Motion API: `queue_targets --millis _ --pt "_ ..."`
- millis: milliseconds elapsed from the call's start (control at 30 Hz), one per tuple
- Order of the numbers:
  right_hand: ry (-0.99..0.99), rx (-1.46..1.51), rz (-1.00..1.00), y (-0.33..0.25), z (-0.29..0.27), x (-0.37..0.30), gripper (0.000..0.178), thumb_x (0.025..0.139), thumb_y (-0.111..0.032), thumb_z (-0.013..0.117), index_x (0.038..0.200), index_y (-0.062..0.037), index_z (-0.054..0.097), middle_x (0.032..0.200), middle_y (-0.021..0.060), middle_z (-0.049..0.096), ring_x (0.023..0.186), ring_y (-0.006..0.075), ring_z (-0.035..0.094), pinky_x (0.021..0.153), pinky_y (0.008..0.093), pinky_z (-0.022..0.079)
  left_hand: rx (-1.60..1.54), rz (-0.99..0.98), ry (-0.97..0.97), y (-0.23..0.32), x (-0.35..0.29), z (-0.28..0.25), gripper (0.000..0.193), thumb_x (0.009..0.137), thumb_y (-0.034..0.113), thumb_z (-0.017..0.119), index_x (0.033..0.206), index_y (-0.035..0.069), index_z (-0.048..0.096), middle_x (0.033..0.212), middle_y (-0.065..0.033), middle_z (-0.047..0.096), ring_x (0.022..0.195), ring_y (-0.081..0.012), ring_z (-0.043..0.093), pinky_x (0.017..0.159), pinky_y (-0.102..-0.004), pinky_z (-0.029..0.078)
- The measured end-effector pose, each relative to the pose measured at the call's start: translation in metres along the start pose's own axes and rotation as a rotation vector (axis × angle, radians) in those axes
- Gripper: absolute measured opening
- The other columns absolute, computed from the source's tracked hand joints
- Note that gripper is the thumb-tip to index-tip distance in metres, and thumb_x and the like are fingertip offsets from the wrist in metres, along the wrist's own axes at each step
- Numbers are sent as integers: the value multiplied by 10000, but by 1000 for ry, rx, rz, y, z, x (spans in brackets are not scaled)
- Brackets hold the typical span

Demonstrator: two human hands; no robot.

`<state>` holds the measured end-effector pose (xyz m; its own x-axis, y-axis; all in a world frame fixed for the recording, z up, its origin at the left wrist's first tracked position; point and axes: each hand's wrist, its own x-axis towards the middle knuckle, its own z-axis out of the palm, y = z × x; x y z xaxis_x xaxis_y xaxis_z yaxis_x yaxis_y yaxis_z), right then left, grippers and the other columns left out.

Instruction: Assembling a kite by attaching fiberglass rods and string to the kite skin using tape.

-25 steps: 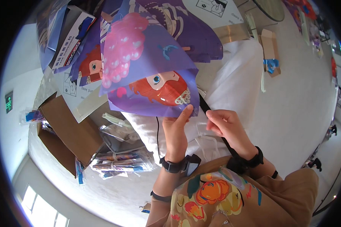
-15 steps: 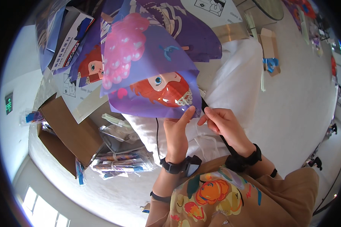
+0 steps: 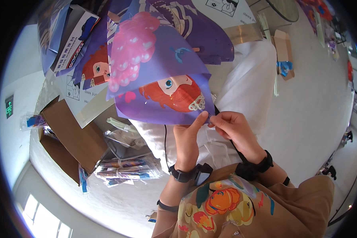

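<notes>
A thin purple sheet (image 3: 162, 59), kite-like in shape, spreads over my lap, printed with pink bubbles and a red-haired cartoon figure. Its near edge is folded up, so part of the print lies over itself. My left hand (image 3: 188, 139) pinches the near right corner, thumb on top and fingers hidden underneath. Right beside it, my right hand (image 3: 234, 129) has thumb and forefinger closed on the tip of that same corner. Whether a small piece is also between those fingers is too small to tell.
More purple printed sheets (image 3: 208, 33) lie beyond. At the left are a tape dispenser box (image 3: 77, 37), an open brown carton (image 3: 73, 137) and plastic-wrapped bundles (image 3: 127, 170) on the floor. A small carton with blue pieces (image 3: 283, 51) and pale thin rods (image 3: 275, 81) are at the right.
My right hand has moved left and its fingers have closed on the sheet's corner. The sheet has shifted slightly right; my left hand keeps its pinch.
</notes>
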<state>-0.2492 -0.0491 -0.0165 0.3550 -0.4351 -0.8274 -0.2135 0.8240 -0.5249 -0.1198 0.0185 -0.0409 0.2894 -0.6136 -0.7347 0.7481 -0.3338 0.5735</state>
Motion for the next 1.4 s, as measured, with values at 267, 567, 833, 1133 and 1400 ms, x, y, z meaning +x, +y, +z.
queue_targets --millis 267,567,833,1133,1400 --pt "81 -90 -157 11 4 7 223 927 -195 689 789 -24 647 675 -20 592 573 6 427 496 193 292 -13 -42 20 -16 4 -11 197 880 101 731 1044 5 678 932 -19 690 835 -91 611 748 -249 461" --pt "-169 88 -41 3 -13 12 355 858 -190 770 1103 -17 580 886 32 634 701 50 556 552 189 400 -38 69 -19 1 -14 -9 347 869 47 721 1186 -50 617 1060 -52 676 958 -139 631 868 -289 501" --pt "394 -491 -1104 -61 8 51 870 746 -49 788 1458 -28 288 1310 153 520 1166 243 559 992 359 455 382 256 -212 59 -98 -5 478 798 30 797 1225 -30 591 1068 -81 692 979 -150 657 832 -291 540" --pt "-9 -196 -513 -116 -39 13 401 823 -4 681 1201 -24 550 844 59 683 680 105 630 513 217 437 259 453 128 129 -197 -91 732 807 315 722 1412 31 424 1331 -278 531 1190 -361 576 921 -550 498" --pt "-612 -338 61 -98 -40 -58 177 948 -168 626 963 2 673 811 105 713 604 108 596 541 222 417 528 977 205 221 -203 -121 494 956 307 536 1367 40 467 1177 -204 609 991 -301 646 909 -450 525"
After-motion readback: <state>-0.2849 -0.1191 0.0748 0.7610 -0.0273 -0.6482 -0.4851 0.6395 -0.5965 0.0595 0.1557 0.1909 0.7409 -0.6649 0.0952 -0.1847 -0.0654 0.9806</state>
